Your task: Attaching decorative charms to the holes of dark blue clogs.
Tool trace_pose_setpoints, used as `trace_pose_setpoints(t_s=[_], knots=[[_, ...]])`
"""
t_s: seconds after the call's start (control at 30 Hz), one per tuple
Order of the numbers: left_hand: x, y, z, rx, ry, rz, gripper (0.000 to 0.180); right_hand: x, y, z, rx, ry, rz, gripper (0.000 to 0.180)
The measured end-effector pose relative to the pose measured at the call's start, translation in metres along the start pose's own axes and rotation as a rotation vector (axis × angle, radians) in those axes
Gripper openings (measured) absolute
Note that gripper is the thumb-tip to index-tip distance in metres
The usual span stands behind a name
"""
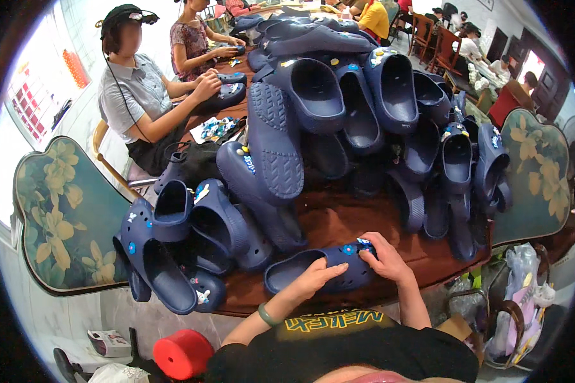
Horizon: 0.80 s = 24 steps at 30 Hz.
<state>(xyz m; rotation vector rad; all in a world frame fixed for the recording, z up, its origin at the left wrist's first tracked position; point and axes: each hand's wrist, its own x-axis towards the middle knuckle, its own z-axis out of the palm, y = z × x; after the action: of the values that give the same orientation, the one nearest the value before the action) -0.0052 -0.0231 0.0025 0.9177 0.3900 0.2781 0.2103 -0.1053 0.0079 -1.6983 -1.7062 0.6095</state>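
Observation:
A navy blue clog (287, 273) lies on its side at the near edge of the table, its toe pointing right. My left hand (319, 276) is closed around its middle, thumb on top. At the toe, my right hand (384, 256) has thumb and fingers closed about a small white-and-blue shoe charm (364, 242), partly hidden by the fingers. Beside it, a blue flower charm (348, 249) sits on the clog's upper.
Several navy clogs with charms are heaped high across the table (329, 220); more clogs (172, 255) stand at its left edge. A red stool (183, 354) is below left. A bag-filled chair (517, 300) stands right. Co-workers (131, 96) sit along the left side.

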Motion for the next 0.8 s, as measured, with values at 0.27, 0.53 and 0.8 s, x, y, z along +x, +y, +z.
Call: trace_pose_setpoints(t_s=[0.27,0.53,0.8], knots=[[0.001,-0.002,-0.002,-0.007,0.005,0.012,0.038,0.017,0.000,0.011,-0.190,0.124,0.081,0.016],[0.006,-0.018,-0.010,-0.051,0.011,0.072,0.037,0.039,-0.016,0.005,-0.087,-0.187,0.030,0.022],[0.007,-0.022,-0.016,-0.013,0.044,0.080,0.033,0.037,-0.026,-0.001,-0.014,-0.239,-0.221,0.024]])
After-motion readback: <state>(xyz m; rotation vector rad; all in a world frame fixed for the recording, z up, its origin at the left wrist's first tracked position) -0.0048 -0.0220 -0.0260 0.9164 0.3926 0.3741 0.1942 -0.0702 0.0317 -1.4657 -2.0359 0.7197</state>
